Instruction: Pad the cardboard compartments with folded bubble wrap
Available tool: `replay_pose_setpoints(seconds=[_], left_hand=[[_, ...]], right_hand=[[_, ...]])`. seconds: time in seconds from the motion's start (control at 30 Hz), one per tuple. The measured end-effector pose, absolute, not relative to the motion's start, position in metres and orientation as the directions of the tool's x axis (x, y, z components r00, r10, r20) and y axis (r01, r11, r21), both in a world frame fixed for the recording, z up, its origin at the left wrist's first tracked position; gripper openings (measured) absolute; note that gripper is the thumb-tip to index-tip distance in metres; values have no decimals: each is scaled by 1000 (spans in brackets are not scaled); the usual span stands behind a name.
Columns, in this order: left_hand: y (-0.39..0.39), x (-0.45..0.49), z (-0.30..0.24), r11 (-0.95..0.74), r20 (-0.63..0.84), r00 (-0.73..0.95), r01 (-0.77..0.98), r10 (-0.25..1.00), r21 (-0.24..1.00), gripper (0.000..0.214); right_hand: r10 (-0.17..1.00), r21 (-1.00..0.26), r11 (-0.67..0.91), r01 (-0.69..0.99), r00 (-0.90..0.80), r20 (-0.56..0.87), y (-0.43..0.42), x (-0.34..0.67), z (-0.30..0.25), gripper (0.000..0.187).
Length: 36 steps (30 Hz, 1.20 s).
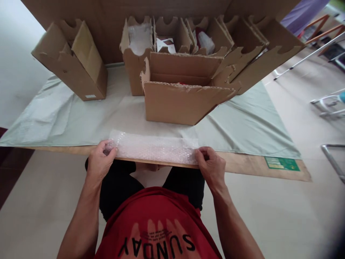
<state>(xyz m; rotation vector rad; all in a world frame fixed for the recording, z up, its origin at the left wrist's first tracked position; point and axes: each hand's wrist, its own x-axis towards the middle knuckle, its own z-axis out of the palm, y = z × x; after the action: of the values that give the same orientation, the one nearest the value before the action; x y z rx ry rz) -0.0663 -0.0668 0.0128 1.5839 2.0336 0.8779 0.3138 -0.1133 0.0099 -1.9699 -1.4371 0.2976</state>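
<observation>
A strip of clear bubble wrap lies flat along the near edge of a low wooden board. My left hand pinches the strip's left end, fingers closed on it. Its right end is gripped the same way by my right hand. An open cardboard box stands just behind the strip, its flaps up; something red shows faintly inside.
A pale green cloth covers the board. A folded carton leans at the back left. Several open cartons with white wrapping stand behind the box. Metal frame legs are on the floor at right.
</observation>
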Motion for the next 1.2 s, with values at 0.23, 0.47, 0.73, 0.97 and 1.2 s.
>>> replay_pose_setpoints(seconds=[0.23,0.47,0.73,0.97,1.2], left_hand=[[-69,-61,15,87,203,-205,876,957,475,60],[-89,-9,32,-271,422,122,910,898,313,52],[-93,27,12,-456,94,447,869,890,190,50],[-95,21,9,-494,161,470,846,868,199,56],[-91,10,2,-563,295,485,764,823,316,47]], right_hand=[[927,-481,-214,850,332,175,-114,316,3,39],[946,-419,-196,887,283,156,-111,316,5,33],[974,-362,-172,916,213,78,-100,318,22,44],[967,-476,-255,842,222,-127,-77,317,29,39],[997,-649,-69,758,66,-29,-82,322,35,16]])
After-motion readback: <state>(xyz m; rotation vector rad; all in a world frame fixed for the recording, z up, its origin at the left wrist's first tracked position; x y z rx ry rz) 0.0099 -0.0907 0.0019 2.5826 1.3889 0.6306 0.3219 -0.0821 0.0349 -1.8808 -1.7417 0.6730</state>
